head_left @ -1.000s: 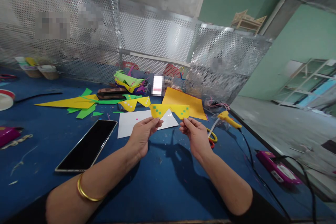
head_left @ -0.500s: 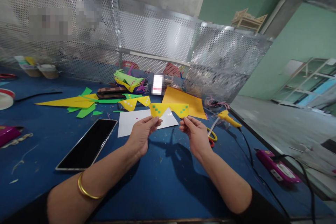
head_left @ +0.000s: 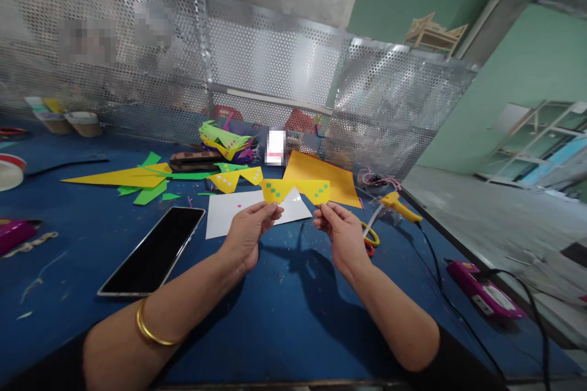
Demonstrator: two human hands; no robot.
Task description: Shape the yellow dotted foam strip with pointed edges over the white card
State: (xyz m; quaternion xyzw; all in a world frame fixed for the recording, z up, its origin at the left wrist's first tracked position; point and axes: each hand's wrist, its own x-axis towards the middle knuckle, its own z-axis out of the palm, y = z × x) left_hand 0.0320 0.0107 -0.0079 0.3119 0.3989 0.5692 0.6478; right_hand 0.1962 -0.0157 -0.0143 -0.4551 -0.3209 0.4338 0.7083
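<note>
Held up above the table is a yellow paper cutout (head_left: pixel 296 185) shaped like a pair of glasses, with small green squares stuck on both halves. My left hand (head_left: pixel 250 226) pinches its lower left edge between thumb and fingers. On the other side, my right hand (head_left: pixel 342 232) pinches the lower right edge the same way. Behind the cutout lies a white sheet (head_left: pixel 224 215) with a tiny pink square on it. A second yellow cutout (head_left: pixel 224 181) with white dots rests just beyond that sheet.
A tablet-like black-screened device (head_left: pixel 153 250) lies left of my forearm. Scissors (head_left: pixel 372 235) and a yellow glue gun (head_left: pixel 400 208) with its cord are at the right. Yellow paper (head_left: pixel 325 174), green scraps (head_left: pixel 149 195) and a patterned pouch (head_left: pixel 195 161) lie farther back, before a perforated metal screen (head_left: pixel 270 49).
</note>
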